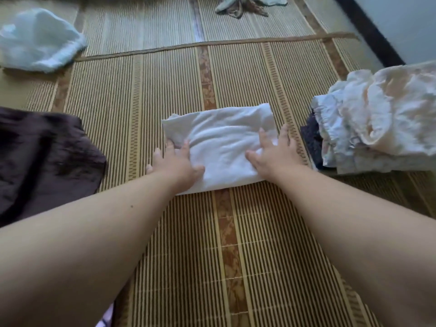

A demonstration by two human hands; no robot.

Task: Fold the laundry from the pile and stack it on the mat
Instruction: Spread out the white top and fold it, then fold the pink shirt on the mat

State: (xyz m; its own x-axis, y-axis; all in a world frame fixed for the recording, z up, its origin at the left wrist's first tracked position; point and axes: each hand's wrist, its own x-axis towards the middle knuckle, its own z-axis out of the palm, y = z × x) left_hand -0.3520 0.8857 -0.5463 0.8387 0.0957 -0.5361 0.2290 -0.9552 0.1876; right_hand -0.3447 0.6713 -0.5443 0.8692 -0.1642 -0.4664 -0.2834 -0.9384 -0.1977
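A folded white cloth [219, 142] lies mid-scene on the mat [247, 232]. The left hand [175, 161] and right hand [274, 153] press flat on its near corners, fingers straight, neither grip closed. A stack [377, 119] sits right, a dark garment [42, 156] left, and a pale cloth [37, 41] far left.

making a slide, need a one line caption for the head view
The left hand and right hand press a folded white cloth flat on the woven mat, pale laundry alongside.
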